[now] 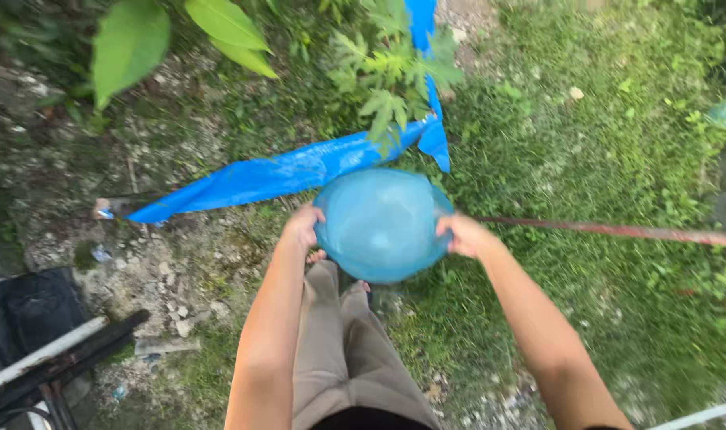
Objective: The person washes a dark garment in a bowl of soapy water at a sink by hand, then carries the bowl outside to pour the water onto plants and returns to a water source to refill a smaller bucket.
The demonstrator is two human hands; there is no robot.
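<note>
I hold a round light-blue plastic basin (381, 225) in front of me at waist height, above stony ground. My left hand (302, 227) grips its left rim and my right hand (463, 236) grips its right rim. The basin's smooth rounded surface faces the camera; I cannot tell what is inside. Below it are my legs in beige trousers (343, 350).
A long blue tarp strip (283, 171) lies just beyond the basin, by a leafy plant (387, 76). A reddish rope or pole (618, 232) runs right across grass. Dark objects and a white pipe (36, 354) sit at bottom left.
</note>
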